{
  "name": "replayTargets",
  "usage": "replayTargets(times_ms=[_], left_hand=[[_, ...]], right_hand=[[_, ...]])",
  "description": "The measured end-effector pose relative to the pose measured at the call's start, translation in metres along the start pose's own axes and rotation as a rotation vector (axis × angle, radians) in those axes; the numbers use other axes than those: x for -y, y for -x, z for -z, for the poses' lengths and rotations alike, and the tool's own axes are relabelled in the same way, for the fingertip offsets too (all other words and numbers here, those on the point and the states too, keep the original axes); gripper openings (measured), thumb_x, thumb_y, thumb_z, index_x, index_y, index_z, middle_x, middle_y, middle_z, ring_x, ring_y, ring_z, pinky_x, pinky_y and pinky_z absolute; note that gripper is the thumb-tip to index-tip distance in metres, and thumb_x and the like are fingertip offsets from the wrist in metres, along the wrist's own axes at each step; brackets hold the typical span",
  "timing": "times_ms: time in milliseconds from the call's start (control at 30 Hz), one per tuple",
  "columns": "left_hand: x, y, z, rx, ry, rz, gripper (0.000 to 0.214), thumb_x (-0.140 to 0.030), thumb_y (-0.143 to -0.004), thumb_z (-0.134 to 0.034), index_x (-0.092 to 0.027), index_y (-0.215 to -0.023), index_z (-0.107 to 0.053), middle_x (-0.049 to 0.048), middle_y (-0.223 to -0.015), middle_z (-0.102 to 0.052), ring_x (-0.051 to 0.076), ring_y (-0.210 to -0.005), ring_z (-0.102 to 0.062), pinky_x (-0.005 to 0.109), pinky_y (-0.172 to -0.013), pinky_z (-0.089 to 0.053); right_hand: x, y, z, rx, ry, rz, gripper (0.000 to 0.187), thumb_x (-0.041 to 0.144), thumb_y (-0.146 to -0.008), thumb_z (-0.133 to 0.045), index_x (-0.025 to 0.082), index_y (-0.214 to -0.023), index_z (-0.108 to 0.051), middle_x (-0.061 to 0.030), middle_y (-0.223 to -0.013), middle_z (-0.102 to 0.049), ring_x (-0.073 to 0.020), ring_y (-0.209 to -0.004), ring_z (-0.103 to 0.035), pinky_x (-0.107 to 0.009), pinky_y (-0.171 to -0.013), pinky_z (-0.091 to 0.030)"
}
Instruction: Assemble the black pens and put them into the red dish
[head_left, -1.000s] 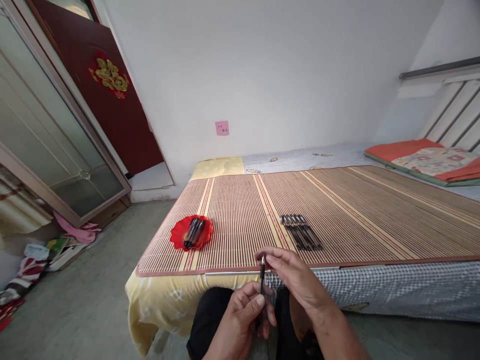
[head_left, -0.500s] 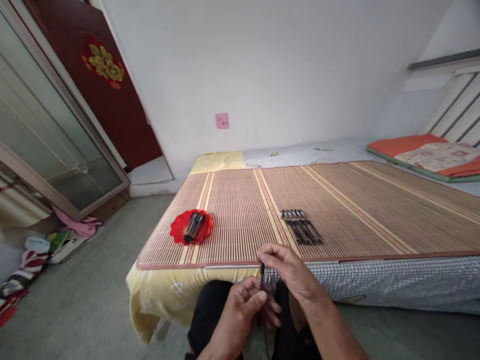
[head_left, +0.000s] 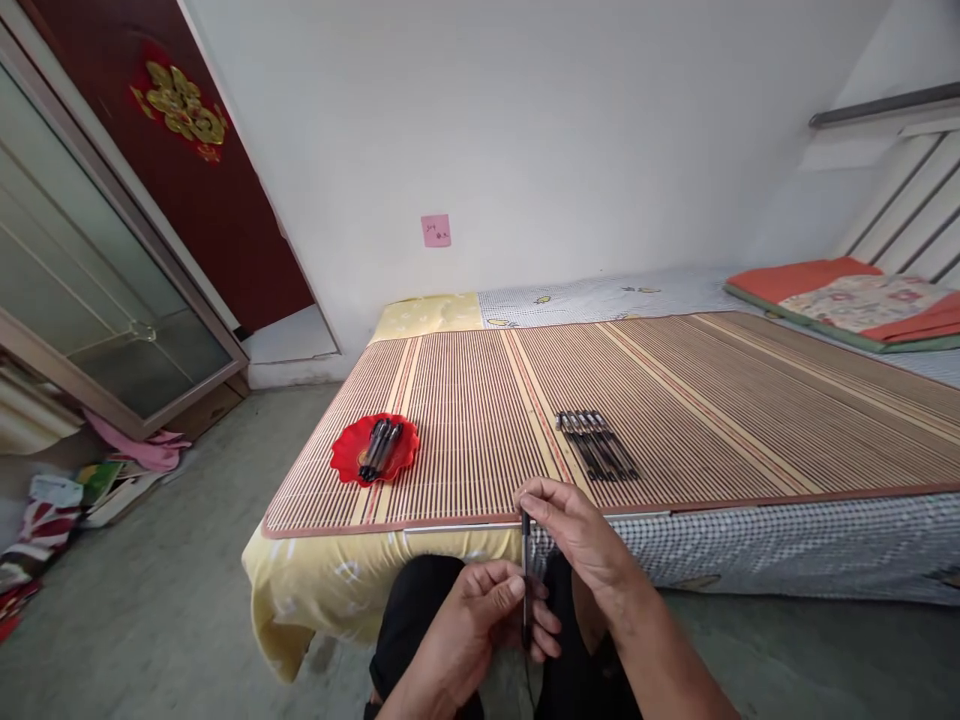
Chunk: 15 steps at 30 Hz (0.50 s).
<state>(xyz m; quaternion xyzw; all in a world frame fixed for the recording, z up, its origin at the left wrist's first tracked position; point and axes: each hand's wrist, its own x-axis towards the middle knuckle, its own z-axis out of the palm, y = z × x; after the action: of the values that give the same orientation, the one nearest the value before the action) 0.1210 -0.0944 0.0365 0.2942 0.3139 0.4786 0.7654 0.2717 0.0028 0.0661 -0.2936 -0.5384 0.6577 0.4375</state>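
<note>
A dark pen (head_left: 526, 545) stands nearly upright between my hands, above my knees at the bed's front edge. My left hand (head_left: 491, 605) is closed around its lower part, thumb against the barrel and fingers behind. My right hand (head_left: 574, 525) pinches its upper end between thumb and fingertips, hiding the tip. Beyond my hands, several black pens with clear parts (head_left: 596, 446) lie side by side in a slanted row on the striped mat. Left of them, a red scalloped plate (head_left: 343, 450) holds a bundle of more dark pens (head_left: 380, 449).
The bamboo mat (head_left: 465, 430) covers the bed, with a yellow and checked sheet (head_left: 330, 580) hanging over the front. A folded orange quilt (head_left: 847, 300) lies at the far right. On the wall is a pink note (head_left: 436, 231). Clothes and books (head_left: 97, 490) sit on the floor at left.
My left thumb has shifted slightly up and left, showing more of the pen's barrel. My right hand keeps its pinch on the upper end. The view has turned slightly.
</note>
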Motion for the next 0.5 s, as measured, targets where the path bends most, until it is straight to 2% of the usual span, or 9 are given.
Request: replayTargets(times_ms=[167, 333, 433, 500], left_hand=[[0.003, -0.004, 0.0, -0.101, -0.007, -0.048, 0.041, -0.042, -0.074, -0.088, -0.015, -0.075, -0.058, 0.0081, -0.067, -0.075, 0.016, -0.053, -0.069, 0.022, -0.051, -0.046], [0.005, -0.004, 0.0, -0.154, -0.083, -0.078, 0.044, -0.046, -0.071, -0.088, -0.017, -0.073, -0.055, 0.0074, -0.066, -0.074, 0.016, -0.053, -0.067, 0.024, -0.055, -0.046], [0.009, -0.007, 0.009, -0.205, -0.184, -0.112, 0.045, -0.049, -0.073, -0.087, -0.017, -0.074, -0.056, 0.0072, -0.065, -0.074, 0.016, -0.055, -0.066, 0.025, -0.058, -0.047], [0.01, -0.011, 0.018, -0.273, -0.276, -0.171, 0.046, -0.052, -0.072, -0.086, -0.017, -0.074, -0.057, 0.0051, -0.064, -0.072, 0.016, -0.055, -0.064, 0.026, -0.058, -0.047]], right_hand=[[-0.002, -0.001, 0.001, 0.016, -0.003, -0.014, 0.025, 0.043, -0.088, -0.076, 0.019, -0.085, -0.073, 0.0, -0.081, -0.062, -0.016, -0.082, -0.054, -0.03, -0.08, -0.04], [-0.006, -0.001, 0.0, 0.013, 0.022, 0.003, 0.026, 0.044, -0.087, -0.076, 0.018, -0.081, -0.073, -0.0001, -0.079, -0.062, -0.0158, -0.081, -0.054, -0.03, -0.079, -0.042], [-0.016, -0.003, -0.003, -0.004, 0.035, 0.002, 0.029, 0.047, -0.086, -0.077, 0.018, -0.081, -0.073, -0.0007, -0.08, -0.064, -0.0165, -0.081, -0.057, -0.03, -0.08, -0.045], [-0.026, -0.007, -0.001, 0.01, 0.102, 0.0, 0.035, 0.053, -0.09, -0.071, 0.018, -0.087, -0.074, -0.0029, -0.083, -0.068, -0.0183, -0.084, -0.062, -0.032, -0.082, -0.048]])
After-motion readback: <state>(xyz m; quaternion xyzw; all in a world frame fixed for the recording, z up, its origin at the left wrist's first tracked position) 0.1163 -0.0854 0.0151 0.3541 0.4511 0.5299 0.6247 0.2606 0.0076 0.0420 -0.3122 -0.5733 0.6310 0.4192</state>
